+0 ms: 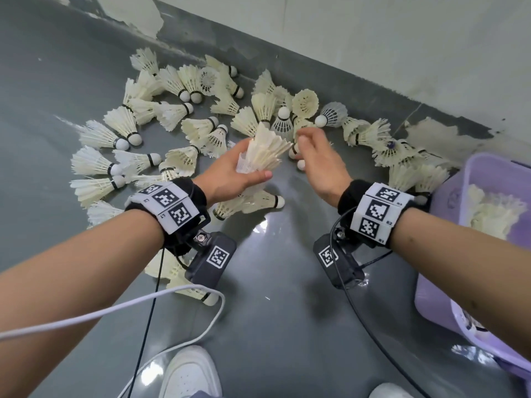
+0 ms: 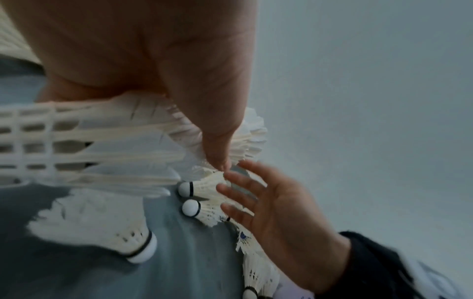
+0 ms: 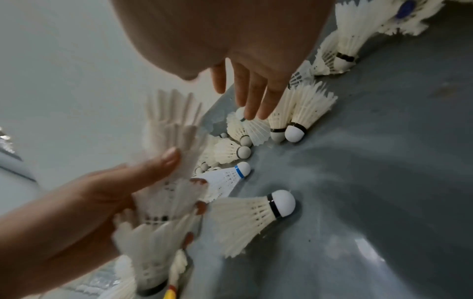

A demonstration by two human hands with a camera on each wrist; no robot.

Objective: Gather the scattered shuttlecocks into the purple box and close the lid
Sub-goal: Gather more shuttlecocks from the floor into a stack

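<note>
Several white feather shuttlecocks (image 1: 178,116) lie scattered on the grey floor along the wall. My left hand (image 1: 255,159) grips a nested stack of shuttlecocks (image 1: 267,147), thumb on one side and fingers curled round the other; the right wrist view shows the same left hand (image 3: 115,188) and stack (image 3: 174,182). My right hand (image 1: 309,147) hovers just right of the stack with straight fingers (image 3: 250,97), holding nothing, its tips over two shuttlecocks (image 2: 202,194) on the floor. The purple box (image 1: 488,168) stands open at the right with shuttlecocks (image 1: 497,214) inside.
The wall (image 1: 373,38) with peeling paint runs behind the pile. A white cable (image 1: 115,311) and black cables trail over the floor near my white shoes (image 1: 189,372). More shuttlecocks (image 1: 172,271) lie under my left forearm.
</note>
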